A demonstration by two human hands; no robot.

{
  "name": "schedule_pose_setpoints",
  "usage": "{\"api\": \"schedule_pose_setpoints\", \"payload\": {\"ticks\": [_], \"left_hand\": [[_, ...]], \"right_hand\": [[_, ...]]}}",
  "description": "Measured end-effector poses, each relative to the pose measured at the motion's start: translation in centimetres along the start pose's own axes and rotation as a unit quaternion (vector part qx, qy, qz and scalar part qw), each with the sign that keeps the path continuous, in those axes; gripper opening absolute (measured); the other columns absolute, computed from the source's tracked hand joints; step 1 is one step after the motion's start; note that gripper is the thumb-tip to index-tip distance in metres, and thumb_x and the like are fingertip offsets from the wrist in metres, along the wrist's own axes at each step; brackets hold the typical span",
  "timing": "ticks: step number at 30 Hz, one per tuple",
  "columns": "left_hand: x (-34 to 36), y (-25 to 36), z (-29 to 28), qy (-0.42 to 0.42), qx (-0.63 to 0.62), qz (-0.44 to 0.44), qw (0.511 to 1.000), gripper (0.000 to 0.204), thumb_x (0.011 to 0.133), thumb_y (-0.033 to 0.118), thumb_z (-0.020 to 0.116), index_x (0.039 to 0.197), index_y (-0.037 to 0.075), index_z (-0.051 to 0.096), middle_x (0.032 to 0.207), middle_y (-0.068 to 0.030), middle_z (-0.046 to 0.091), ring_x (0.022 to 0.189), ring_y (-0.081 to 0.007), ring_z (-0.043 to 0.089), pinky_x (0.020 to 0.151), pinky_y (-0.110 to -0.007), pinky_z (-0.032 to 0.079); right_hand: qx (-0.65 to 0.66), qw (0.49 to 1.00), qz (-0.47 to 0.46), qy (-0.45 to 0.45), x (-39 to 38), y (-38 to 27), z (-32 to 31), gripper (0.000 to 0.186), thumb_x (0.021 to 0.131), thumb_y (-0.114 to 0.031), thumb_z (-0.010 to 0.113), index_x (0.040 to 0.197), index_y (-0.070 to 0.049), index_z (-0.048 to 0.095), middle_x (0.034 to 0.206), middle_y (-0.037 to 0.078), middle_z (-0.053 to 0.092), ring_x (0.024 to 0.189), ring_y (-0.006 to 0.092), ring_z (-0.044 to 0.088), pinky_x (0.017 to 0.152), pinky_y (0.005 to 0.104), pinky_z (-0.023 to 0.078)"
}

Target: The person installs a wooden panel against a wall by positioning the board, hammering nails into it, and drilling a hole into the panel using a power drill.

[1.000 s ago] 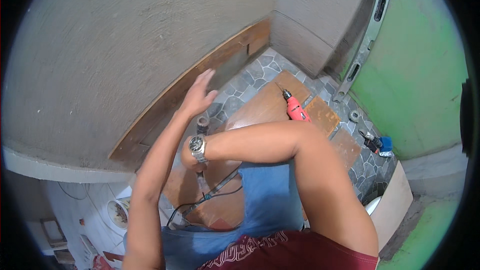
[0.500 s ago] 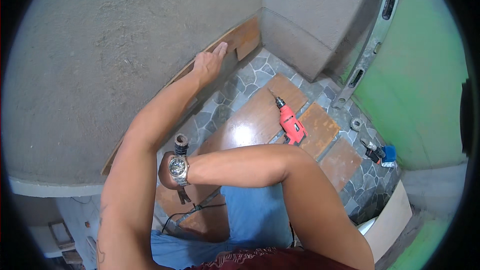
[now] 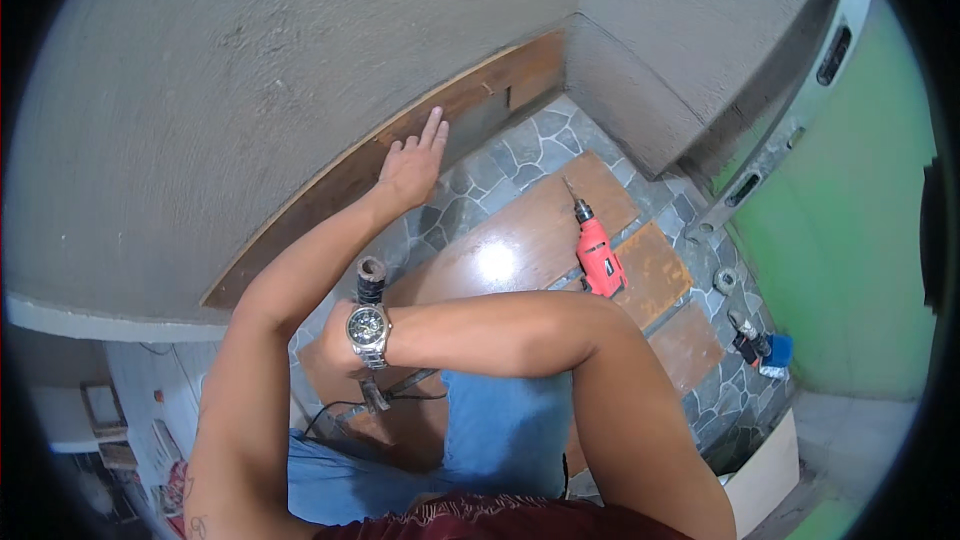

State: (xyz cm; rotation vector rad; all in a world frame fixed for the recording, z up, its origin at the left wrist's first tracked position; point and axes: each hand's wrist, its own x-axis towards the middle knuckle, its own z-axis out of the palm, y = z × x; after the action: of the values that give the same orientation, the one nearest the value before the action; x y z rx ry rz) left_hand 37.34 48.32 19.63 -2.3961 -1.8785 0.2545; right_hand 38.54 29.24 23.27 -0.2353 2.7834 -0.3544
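Observation:
My left hand (image 3: pixel 410 168) lies flat with its fingers stretched out on a long brown wooden board (image 3: pixel 330 195) that stands along the foot of the grey wall. It holds nothing. My right arm crosses in front of me, a wristwatch (image 3: pixel 367 325) on the wrist. My right hand (image 3: pixel 335 352), partly hidden behind my left forearm, grips a tool with a dark ribbed handle (image 3: pixel 371 280) sticking up and a metal end (image 3: pixel 375 395) below.
A red power drill (image 3: pixel 598 252) lies on brown wooden planks (image 3: pixel 520 240) on the stone-pattern floor (image 3: pixel 520 150). A black cable (image 3: pixel 340 410) runs by my knees. A tape roll (image 3: pixel 725 280), small blue items (image 3: pixel 772 350) and a metal frame (image 3: pixel 800 110) are at the right.
My left hand has slid farther along the board toward the wall corner. My right hand with the tool has stayed near my lap.

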Motion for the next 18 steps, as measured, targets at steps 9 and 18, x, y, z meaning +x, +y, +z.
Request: {"api": "schedule_pose_setpoints", "payload": {"ticks": [9,18], "left_hand": [[0.3,-0.3,0.3,-0.005,-0.056,-0.027,0.998,0.093,0.075,0.013,0.071,0.156,0.003,0.026,0.165,-0.0197,0.015,0.116,-0.037,0.059,0.094,-0.049,0.05],[-3.2,-3.7,0.7,-0.157,-0.229,0.011,0.961,0.078,0.087,0.019,0.067,0.154,0.007,0.03,0.152,-0.0233,0.042,0.133,-0.0378,0.05,0.11,-0.046,0.043]], "right_hand": [[-0.016,0.997,-0.062,-0.047,-0.5,-2.9,-3.1,0.041,0.078,-0.027,0.079,0.118,-0.023,0.075,0.123,0.0,0.07,0.111,0.0196,0.067,0.08,0.0459,0.057],[-0.067,0.982,-0.167,-0.058,2.4,-6.4,-3.9,0.035,0.075,-0.029,0.079,0.109,-0.022,0.078,0.111,0.0,0.074,0.1,0.0222,0.07,0.073,0.0493,0.055]]}}
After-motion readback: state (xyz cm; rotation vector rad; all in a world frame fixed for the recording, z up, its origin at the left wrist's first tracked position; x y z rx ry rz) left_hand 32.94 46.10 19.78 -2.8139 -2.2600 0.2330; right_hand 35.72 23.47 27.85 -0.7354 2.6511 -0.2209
